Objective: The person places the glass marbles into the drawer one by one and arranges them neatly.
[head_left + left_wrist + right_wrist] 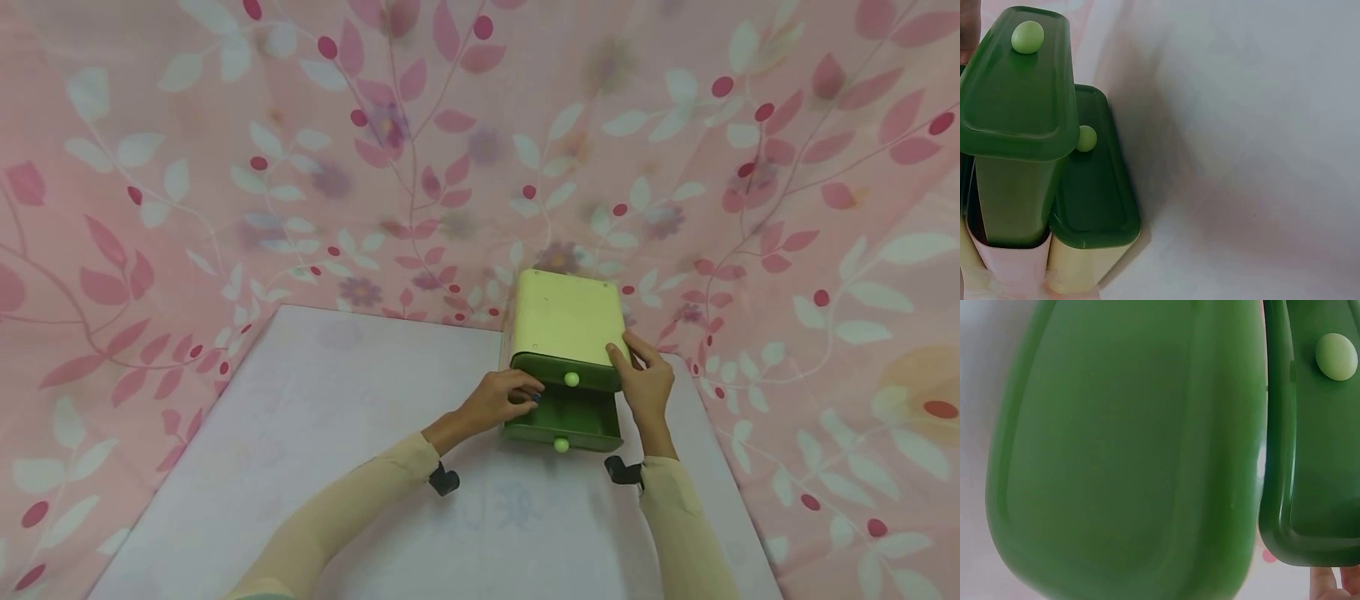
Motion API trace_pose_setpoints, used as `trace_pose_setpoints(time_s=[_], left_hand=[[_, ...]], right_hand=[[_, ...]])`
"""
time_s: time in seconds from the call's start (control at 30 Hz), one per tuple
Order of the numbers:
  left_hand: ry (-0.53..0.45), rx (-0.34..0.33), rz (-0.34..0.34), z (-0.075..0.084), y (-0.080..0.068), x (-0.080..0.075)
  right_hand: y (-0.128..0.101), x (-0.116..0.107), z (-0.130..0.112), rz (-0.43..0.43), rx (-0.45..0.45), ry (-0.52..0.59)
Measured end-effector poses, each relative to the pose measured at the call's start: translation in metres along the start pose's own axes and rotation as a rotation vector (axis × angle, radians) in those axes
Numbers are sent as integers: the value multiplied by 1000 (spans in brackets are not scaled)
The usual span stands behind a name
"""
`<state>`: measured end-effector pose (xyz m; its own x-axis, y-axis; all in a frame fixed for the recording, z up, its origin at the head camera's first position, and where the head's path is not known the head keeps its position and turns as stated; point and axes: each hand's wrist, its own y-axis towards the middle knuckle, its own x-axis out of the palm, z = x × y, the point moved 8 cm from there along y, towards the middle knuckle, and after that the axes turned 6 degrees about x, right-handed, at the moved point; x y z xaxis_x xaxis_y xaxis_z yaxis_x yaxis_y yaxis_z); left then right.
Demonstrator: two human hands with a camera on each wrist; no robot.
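Note:
A small drawer cabinet (570,312) with a pale yellow top and green drawer fronts stands on the table. Its middle drawer (1019,112) is pulled out, while the lower drawer (1094,194) and the top drawer (1325,450) are pushed in. My left hand (501,400) is at the left side of the open drawer, pinching a small dark blue thing (536,398) whose kind I cannot tell. On the cabinet's right side, my right hand (647,382) grips the edge near the front, thumb on the top. Each drawer front has a round light green knob (561,445).
The white-covered table (360,400) extends left of and in front of the cabinet. Pink leaf-patterned cloth (420,167) hangs close behind the cabinet and along both sides. Dark wrist-worn camera mounts (444,479) stick out below the wrists.

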<state>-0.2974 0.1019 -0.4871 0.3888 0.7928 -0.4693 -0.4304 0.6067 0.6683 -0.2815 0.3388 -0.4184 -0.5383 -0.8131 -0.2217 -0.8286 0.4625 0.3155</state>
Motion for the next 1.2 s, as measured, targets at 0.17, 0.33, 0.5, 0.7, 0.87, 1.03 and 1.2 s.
trace_pose_setpoints(time_s=[0.17, 0.33, 0.5, 0.7, 0.87, 1.03, 1.2], left_hand=[[-25, -27, -42, 0, 3, 6], [-14, -43, -102, 2, 8, 12], [44, -34, -149, 2, 12, 17], [58, -68, -235, -6, 13, 25], [44, -109, -279, -13, 11, 30], [48, -148, -298, -18, 10, 33], [68, -182, -348, -22, 10, 37]], right_hand=[[-3, 0, -6, 0, -10, -11], [5, 0, 12, 12, -9, 10], [10, 0, 28, 33, -3, 12], [11, 0, 29, 37, -12, 19], [13, 0, 30, 40, -11, 15], [13, 0, 30, 36, 0, 29], [12, 0, 29, 31, -3, 41]])
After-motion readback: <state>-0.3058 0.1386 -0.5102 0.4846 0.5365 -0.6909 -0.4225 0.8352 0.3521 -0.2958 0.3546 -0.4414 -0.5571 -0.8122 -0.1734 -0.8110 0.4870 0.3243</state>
